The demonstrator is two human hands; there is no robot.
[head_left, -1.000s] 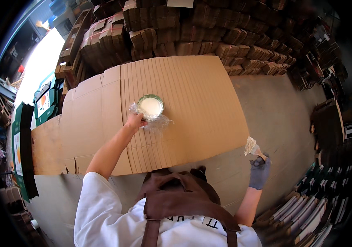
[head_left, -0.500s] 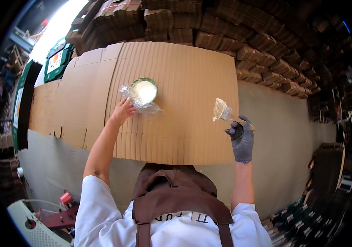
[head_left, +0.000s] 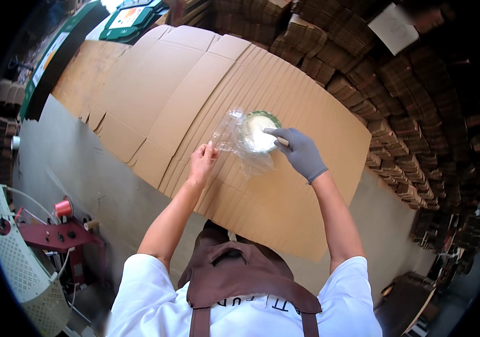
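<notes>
Centre of the frame, slightly above the middle: a round green-rimmed bowl (head_left: 259,132) of white paste sits in a crumpled clear plastic bag (head_left: 233,140), resting on the fanned stack of flat cardboard blanks (head_left: 285,191). The right hand (head_left: 299,150), in a grey glove, reaches over the bowl with its fingers curled tightly around the handle of a brush (head_left: 276,136); the brush end lies at or in the white paste, though the bristles themselves cannot be made out. The bare left hand (head_left: 202,163) lies at the left edge of the plastic bag, fingers loosely together, the tips touching the film and pressing down on the cardboard beside it.

The overlapped blanks run from upper left to lower right across a grey floor (head_left: 99,185). No wet or coated strip can be told apart on their exposed edges, so the brush-loading step appears to be in hand, with any spreading on the blanks judged not yet visible.

Outward: bundles of folded cartons (head_left: 397,84) fill the upper right; a red-and-white machine with a red thread spool (head_left: 63,208) stands at lower left; the person's brown apron (head_left: 234,275) occupies the bottom edge.
</notes>
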